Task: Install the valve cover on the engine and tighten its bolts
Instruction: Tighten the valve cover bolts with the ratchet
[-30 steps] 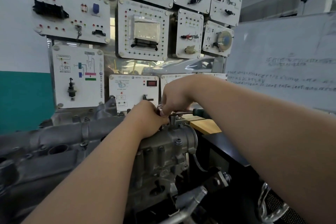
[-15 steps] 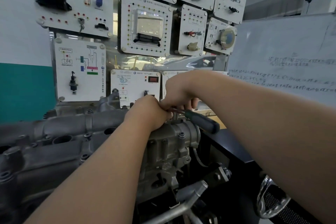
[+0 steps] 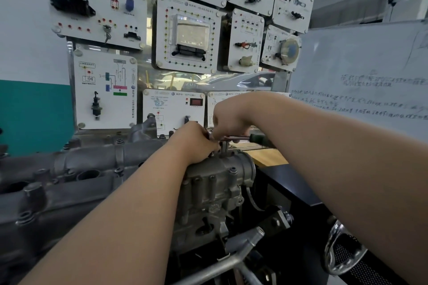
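Observation:
The grey metal valve cover [image 3: 88,164] lies along the top of the engine [image 3: 215,190], running from the left edge to the middle. At its right end my left hand [image 3: 196,143] curls over the head of a ratchet wrench [image 3: 236,138] and the socket on a bolt. My right hand [image 3: 231,118] grips the wrench's metal shank just above. The wrench's dark green handle [image 3: 260,139] sticks out to the right, nearly level. The bolt itself is hidden under my fingers.
White training panels [image 3: 187,37] with switches and sensors cover the wall behind the engine. A whiteboard [image 3: 361,71] with writing stands at the right. A wooden bench top [image 3: 268,157] and black stand edge [image 3: 294,187] lie right of the engine. A chrome part [image 3: 340,252] sits at lower right.
The wrench handle has swung from pointing down to the right back up to nearly level. Both hands stay at the same bolt.

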A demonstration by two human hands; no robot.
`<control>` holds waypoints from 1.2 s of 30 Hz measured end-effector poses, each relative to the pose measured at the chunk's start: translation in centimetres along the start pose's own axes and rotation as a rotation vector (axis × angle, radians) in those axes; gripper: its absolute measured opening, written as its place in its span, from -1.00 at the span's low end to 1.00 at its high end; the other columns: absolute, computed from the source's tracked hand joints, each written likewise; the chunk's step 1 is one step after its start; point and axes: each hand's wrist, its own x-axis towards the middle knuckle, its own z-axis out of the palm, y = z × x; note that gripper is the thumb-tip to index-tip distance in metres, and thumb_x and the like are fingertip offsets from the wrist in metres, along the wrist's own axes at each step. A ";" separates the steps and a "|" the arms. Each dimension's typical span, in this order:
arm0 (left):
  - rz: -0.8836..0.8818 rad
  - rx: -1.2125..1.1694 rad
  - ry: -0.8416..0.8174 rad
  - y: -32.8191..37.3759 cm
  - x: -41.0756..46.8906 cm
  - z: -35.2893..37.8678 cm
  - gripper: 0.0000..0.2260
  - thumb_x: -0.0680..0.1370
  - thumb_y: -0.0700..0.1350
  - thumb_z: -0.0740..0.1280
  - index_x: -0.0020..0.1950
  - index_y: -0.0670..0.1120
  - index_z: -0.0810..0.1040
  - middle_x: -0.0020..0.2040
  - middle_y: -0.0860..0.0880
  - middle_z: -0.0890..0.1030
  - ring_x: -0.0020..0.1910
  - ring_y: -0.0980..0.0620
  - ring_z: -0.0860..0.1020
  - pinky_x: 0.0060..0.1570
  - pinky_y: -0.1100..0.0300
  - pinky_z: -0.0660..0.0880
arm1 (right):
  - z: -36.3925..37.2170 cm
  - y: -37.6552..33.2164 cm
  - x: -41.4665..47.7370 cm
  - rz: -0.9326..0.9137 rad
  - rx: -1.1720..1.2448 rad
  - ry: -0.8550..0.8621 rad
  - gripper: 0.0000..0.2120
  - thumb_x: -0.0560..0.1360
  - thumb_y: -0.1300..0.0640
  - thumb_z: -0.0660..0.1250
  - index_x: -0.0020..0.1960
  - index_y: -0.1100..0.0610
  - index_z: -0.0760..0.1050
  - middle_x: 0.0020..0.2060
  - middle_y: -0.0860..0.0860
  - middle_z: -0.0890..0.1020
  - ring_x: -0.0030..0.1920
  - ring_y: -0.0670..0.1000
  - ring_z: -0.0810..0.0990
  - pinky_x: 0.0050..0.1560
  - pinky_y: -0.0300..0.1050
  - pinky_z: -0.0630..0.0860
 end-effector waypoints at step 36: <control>0.016 0.049 0.000 -0.1 0.4 0.5 -0.84 0.45 -0.04 0.33 -0.29 -0.08 0.53 -0.35 -0.04 0.56 -0.37 0.04 0.49 -0.42 0.21 0.34 | 0.7 -0.4 0.6 0.098 0.183 0.017 -0.64 0.55 -0.04 0.22 -0.31 0.14 0.52 -0.46 0.02 0.64 -0.54 -0.07 0.58 -0.49 -0.26 0.41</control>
